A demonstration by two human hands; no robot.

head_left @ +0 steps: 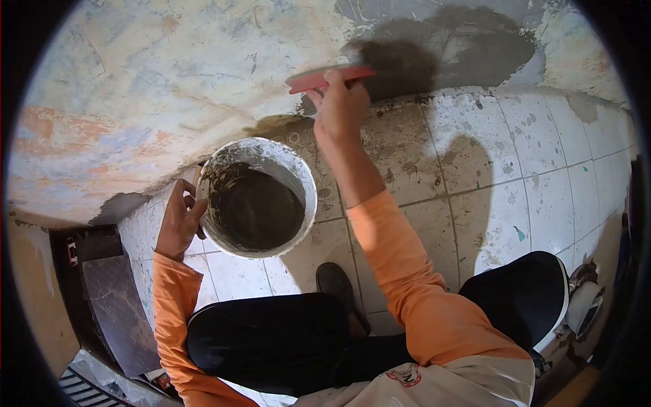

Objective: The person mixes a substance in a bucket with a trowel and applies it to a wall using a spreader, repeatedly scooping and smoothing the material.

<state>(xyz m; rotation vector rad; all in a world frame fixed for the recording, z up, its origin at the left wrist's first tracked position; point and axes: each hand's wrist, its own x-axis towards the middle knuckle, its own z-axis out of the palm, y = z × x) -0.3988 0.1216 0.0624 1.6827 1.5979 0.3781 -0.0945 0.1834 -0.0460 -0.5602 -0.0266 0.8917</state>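
Note:
My right hand (342, 108) is closed around a wide red plastering trowel (315, 80), which is held against the lower wall and slightly blurred. Dark wet plaster (468, 51) covers the wall to its right. My left hand (180, 220) is closed at the left side of a white bucket (308, 183), its thumb by the rim and some fingers hidden behind the wall of the bucket. A thin tan strip shows between that hand and the rim; I cannot make out what it is. Grey-brown plaster mix (254, 210) lies inside the bucket.
The patchy, worn wall (169, 68) meets a white tiled floor (536, 163) spotted with splashes. My shod foot (336, 285) and bent knees are close to the bucket. A dark slab (119, 308) leans at the left, and a whitish object (582, 305) lies at the right.

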